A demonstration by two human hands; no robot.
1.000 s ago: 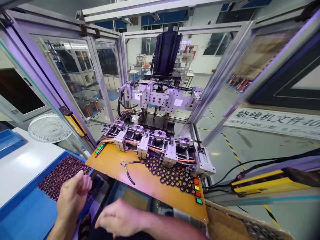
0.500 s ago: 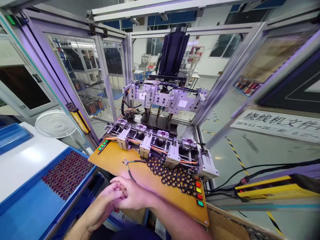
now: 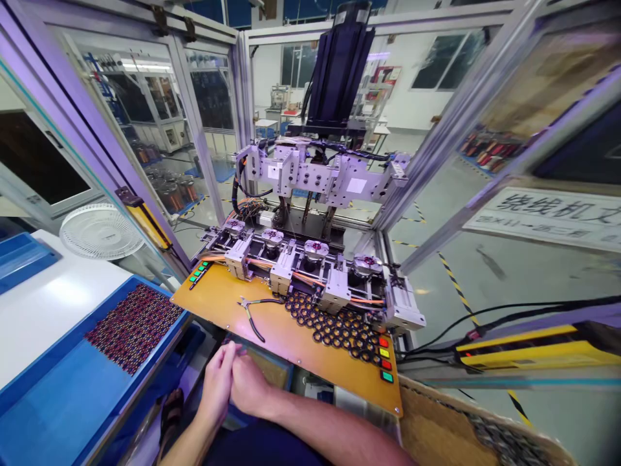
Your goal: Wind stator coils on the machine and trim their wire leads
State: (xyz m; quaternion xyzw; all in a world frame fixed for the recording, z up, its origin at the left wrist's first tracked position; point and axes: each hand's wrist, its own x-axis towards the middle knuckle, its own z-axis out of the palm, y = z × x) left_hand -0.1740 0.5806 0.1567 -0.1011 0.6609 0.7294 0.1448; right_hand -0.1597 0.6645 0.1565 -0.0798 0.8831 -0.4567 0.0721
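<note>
My left hand [image 3: 217,382] and my right hand [image 3: 248,387] are pressed together below the front edge of the orange work plate [image 3: 228,304]. Their fingers are curled and meet at the tips; whatever lies between them is too small to make out. Black pliers [image 3: 251,312] lie on the plate just beyond my hands. Several dark ring cores [image 3: 334,327] are heaped on the plate in front of the winding machine [image 3: 310,259], which carries a row of round spindle heads.
A blue tray [image 3: 58,401] at the left holds a mat of small dark parts [image 3: 133,327]. A white fan [image 3: 99,232] stands behind it. Coloured buttons [image 3: 385,359] sit at the plate's right end. A cardboard box [image 3: 436,433] of rings is at lower right. Glass guards surround the machine.
My hands were apart by the blue tray a second ago. They came together over the plate's edge, then drew back slightly toward me, staying joined.
</note>
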